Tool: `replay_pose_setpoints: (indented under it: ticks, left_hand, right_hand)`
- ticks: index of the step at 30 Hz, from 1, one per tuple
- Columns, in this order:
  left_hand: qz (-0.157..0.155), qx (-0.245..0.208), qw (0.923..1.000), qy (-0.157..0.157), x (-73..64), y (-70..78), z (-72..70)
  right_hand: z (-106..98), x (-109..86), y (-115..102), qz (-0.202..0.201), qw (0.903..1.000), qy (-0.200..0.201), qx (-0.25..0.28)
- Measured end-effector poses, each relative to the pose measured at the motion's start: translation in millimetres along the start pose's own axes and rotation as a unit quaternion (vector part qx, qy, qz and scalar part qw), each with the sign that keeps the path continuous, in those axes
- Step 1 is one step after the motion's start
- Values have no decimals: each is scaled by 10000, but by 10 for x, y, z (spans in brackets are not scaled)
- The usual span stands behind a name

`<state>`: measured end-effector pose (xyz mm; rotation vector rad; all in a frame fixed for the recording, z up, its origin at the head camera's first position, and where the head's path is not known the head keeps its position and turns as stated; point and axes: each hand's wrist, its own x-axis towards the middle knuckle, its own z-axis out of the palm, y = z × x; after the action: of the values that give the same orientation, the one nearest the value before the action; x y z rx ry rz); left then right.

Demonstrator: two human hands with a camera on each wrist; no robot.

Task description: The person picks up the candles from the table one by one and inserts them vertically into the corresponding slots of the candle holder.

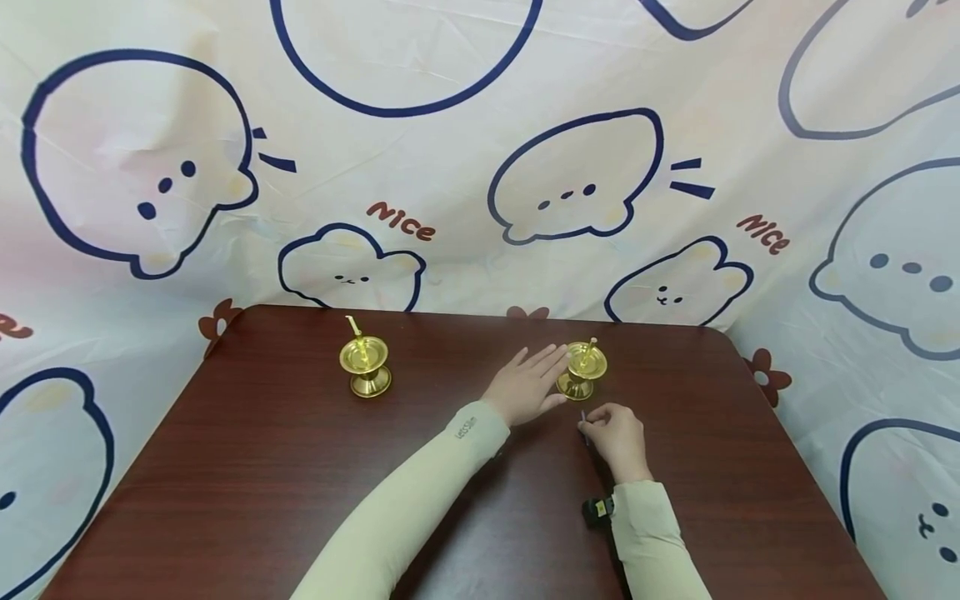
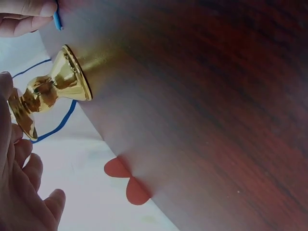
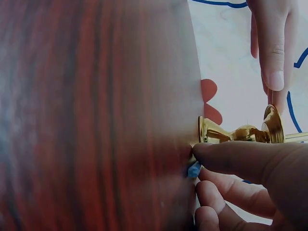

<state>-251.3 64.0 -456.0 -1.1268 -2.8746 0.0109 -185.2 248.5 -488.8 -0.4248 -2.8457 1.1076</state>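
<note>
Left candle [image 1: 353, 325] and right candle [image 1: 593, 341] already sit in left holder [image 1: 367, 371] and right holder [image 1: 582, 371], near counter's [image 1: 262, 450] far edge; no flame yet discernible (tips tiny). Left hand [image 1: 527, 385]: fingers straight, holding nothing, beside right holder, contact unclear. Right hand [image 1: 617, 432]: fingers pinch blue stick [image 2: 58, 21] in front.

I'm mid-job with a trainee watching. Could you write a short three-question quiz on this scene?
1. What is the right hand pinching?

2. True or false: the left hand is clenched in a fist.

3. In the head view, which hand is nearer the left-side gold candle holder?
(a) the left hand
(b) the right hand
(c) both equally near

Key:
1. A thin blue stick.
2. False: its fingers are extended, beside the right-side gold candle holder.
3. (a) the left hand.
</note>
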Motion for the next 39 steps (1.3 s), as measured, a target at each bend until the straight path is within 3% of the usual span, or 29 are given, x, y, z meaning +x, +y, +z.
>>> replay_pose_setpoints:
  ticks: [6, 16, 39]
  left_hand:
    - [62, -145, 9999, -49, 23, -1, -2]
    - [258, -5, 9996, -73, 61, -14, 33]
    - [283, -28, 9995, -103, 64, -2, 36]
  right_hand:
    - [-25, -3, -22, 68, 9999, -49, -70]
    - [-56, -17, -45, 194, 9996, -185, -83]
    - [-58, -45, 15, -165, 9998, 70, -64]
